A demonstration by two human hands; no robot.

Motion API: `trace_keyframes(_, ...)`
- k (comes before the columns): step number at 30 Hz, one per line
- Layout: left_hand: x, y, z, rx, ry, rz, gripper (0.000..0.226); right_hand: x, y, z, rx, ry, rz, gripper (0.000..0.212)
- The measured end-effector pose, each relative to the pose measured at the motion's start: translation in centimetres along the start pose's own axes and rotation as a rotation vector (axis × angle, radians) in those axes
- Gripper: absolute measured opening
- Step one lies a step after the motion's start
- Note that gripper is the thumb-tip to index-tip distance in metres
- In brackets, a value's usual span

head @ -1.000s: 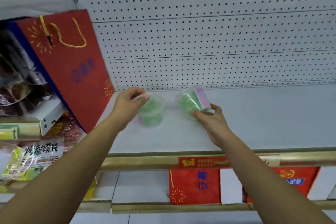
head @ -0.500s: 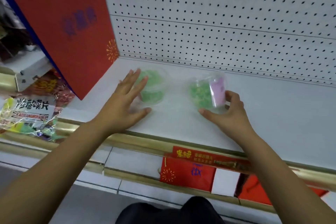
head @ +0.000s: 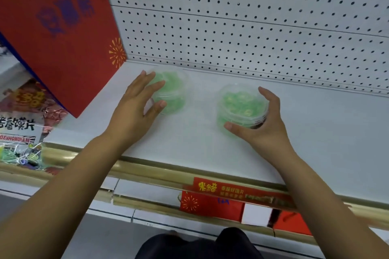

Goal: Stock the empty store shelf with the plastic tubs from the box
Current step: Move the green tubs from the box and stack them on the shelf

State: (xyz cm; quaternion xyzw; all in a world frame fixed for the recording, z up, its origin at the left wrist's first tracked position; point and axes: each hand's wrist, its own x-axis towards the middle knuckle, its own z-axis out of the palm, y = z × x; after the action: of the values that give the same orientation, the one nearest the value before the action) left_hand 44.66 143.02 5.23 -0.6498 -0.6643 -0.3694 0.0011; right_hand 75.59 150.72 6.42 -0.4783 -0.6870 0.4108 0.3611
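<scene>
Strip (head: 221, 188) reading "米多奇" below, left hand (head: 134, 109) spread against left tub (head: 174, 90), right hand (head: 265, 130) grips right tub (head: 242, 103).

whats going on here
A person is stocking a white shelf with two clear tubs of green contents. The left hand rests straight fingers against the left tub, beside a red gift bag. The right hand curls round the right tub. Both tubs stand upright on the shelf, apart.

Both bare forearms reach forward, apart. The left hand (head: 136, 103) lies flat, its straight fingers touching a clear round plastic tub with green contents (head: 174, 90). The right hand (head: 267, 126) curls thumb and fingers round a second clear green-filled tub (head: 242, 103).
</scene>
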Motion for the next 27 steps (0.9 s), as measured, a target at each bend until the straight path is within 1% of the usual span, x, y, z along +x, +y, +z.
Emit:
trace_keyframes(4, 2.1, -1.8, -0.6, 0.026, -0.059, -0.031, 0.049, 3.1, -0.9, 2.4, -0.100, -0.023, 0.002, 0.108)
trace_keyframes(7, 3.8, -3.5, -0.8, 0.046, -0.062, -0.066, 0.049, 5.8, -1.4, 4.8, -0.112, -0.012, -0.030, 0.106)
trace_keyframes(11, 6.0, -6.4, -0.8, 0.130, -0.089, -0.060, 0.053, 9.3, -2.3, 8.2, -0.103, 0.026, -0.011, 0.106)
trace_keyframes(14, 7.4, -8.2, -0.8, 0.185, -0.087, -0.070, 0.054, 11.4, -2.9, 10.9, -0.104, 0.042, 0.002, 0.110)
trace_keyframes(17, 8.0, -9.4, -0.3, 0.189, -0.063, -0.098, 0.055, 13.0, -3.4, 13.4, -0.096, 0.067, 0.014, 0.119)
trace_keyframes(19, 7.8, -9.8, 0.1, 0.176, -0.023, -0.070, 0.056, 13.8, -3.7, 14.5, -0.107, 0.084, 0.029, 0.121)
trace_keyframes(21, 7.2, -10.0, 0.5, 0.166, 0.019, -0.041, 0.061, 14.2, -3.9, 15.2, -0.123, 0.112, 0.032, 0.119)
trace_keyframes(23, 7.0, -10.0, 0.6, 0.160, 0.050, -0.048, 0.067, 14.5, -4.0, 15.8, -0.130, 0.147, 0.026, 0.117)
trace_keyframes(27, 7.4, -10.1, 0.7, 0.208, 0.034, -0.061, 0.063, 14.9, -4.0, 16.8, -0.134, 0.218, 0.023, 0.115)
